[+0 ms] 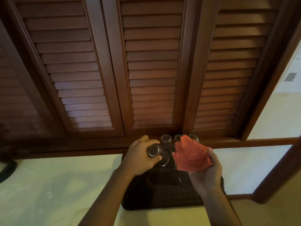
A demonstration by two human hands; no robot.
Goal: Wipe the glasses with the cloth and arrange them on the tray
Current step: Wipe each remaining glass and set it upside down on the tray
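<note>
Glass (154, 152) gripped in left hand (140, 158), held above tray (162, 193) – long axis roughly level, one end toward camera. Cloth (190, 154) bunched in right hand (206, 175), just right of glass – hands near, not touching. More glasses (166, 138) seen at tray's far edge.

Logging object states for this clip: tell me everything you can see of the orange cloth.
The orange cloth is a soft, fuzzy-looking fabric, coral-orange, bunched into a loose crumpled mass rather than spread flat. The right hand grips it from below and holds it up above the dark tray, apart from the glass that the left hand holds. Its upper edge overlaps, in view, the upturned glasses at the back; whether it touches them cannot be told.
</note>
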